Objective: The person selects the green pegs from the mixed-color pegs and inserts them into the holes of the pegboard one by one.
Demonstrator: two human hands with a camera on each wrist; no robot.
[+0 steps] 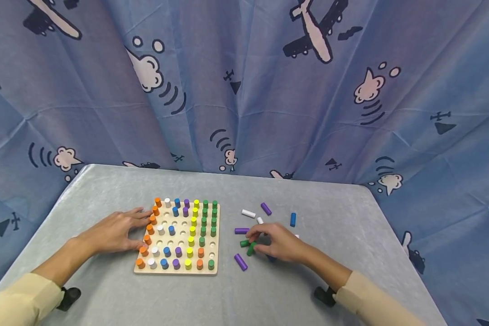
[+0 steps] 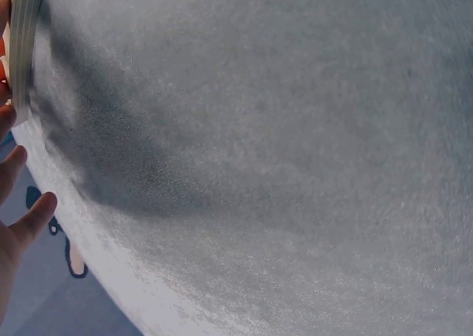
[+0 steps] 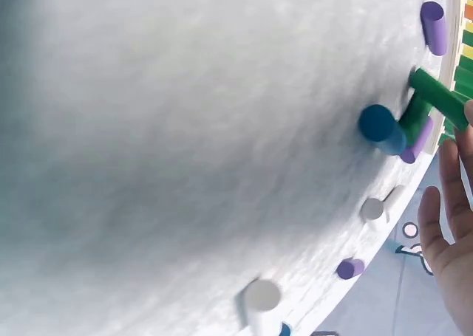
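Observation:
A wooden pegboard (image 1: pixel 183 244) stands on the table, with columns of coloured pegs upright in its holes and several holes bare. My left hand (image 1: pixel 116 232) rests at the board's left edge, fingers spread and touching it beside the orange pegs (image 1: pixel 150 229). In the left wrist view, part of that hand shows along the left border. Right of the board, my right hand (image 1: pixel 283 242) pinches a green peg (image 3: pixel 437 96) by one end. Another green peg (image 1: pixel 243 243) lies just beside it, and a blue peg (image 3: pixel 380 125) is close by.
Loose pegs lie scattered around the right hand: purple pegs (image 1: pixel 241 262), a white peg (image 1: pixel 248 213) and a blue peg (image 1: pixel 293 219) among them. The grey tabletop (image 1: pixel 179 299) ends at a blue patterned curtain (image 1: pixel 252 136) behind.

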